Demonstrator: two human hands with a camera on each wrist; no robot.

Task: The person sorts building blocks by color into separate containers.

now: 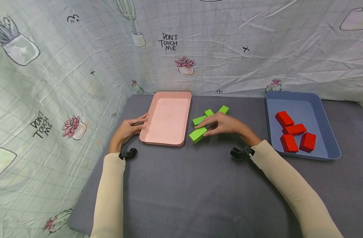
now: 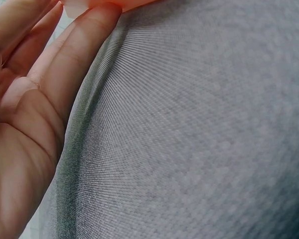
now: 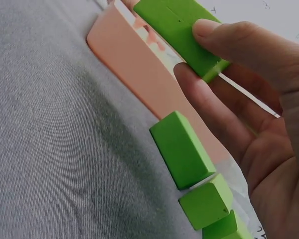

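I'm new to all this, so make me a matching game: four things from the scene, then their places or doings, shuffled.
1. Left hand
2. Right hand
3. Red blocks
4. Pink tray

A. Inside the blue tray
B. Between the left hand and the green blocks
C. Pinching a green block
D. Touching the pink tray

Pairs: 1-D, 2-C, 3-A, 4-B

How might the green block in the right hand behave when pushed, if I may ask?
The green block is probably stiff: its edges look straight where the right hand pinches it. Its flat faces suggest it would slide rather than roll.
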